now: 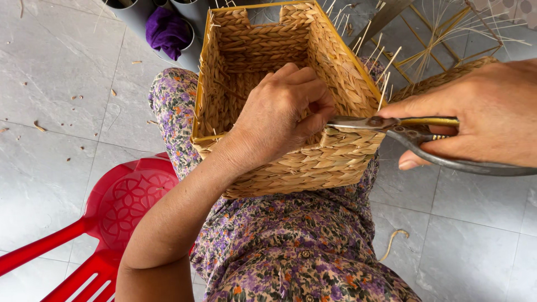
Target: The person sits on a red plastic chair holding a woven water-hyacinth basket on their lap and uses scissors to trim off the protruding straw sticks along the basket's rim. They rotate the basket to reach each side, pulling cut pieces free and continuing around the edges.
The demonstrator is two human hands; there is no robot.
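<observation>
A rectangular basket of woven tan straw [335, 162] is propped on the lap, over purple floral fabric [291, 246]. Its near rim is gripped by the left hand [279, 114], the fingers curled and pinched at the rim's edge. A pair of grey metal shears with yellow-lined handles [403, 131] is held closed-fisted by the right hand [481, 114], the blade tips laid against the rim just beside the left fingers. A red plastic chair [123, 207] is seen on the grey tiled floor [56, 84].
</observation>
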